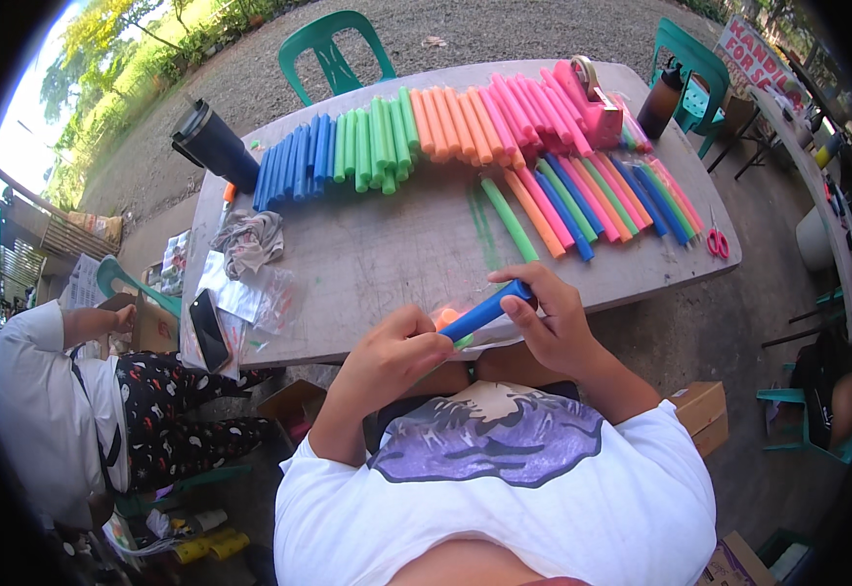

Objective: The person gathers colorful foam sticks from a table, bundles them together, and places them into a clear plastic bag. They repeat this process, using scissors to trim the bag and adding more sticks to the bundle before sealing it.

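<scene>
A blue candle (484, 313) slants between my two hands over the near edge of the table. My left hand (392, 356) is closed on its lower end. My right hand (548, 311) grips the upper end, with thumb and fingers wrapped round it. Beside my left fingers, partly hidden, are an orange piece (446, 317) and a bit of green. Farther off, a green candle (510, 220) lies at the left end of a row of mixed-colour candles. Behind stand bundled rows of blue candles (294, 164), green candles (375, 145), orange candles (452, 125) and pink candles (533, 109).
On the table (367, 264) are a phone (209, 330), a crumpled cloth (250, 242), a dark tumbler (213, 145), a pink tape dispenser (597, 107), a brown bottle (660, 103) and red scissors (717, 239). Another person (45, 391) sits at left. A cardboard box (701, 415) stands at right.
</scene>
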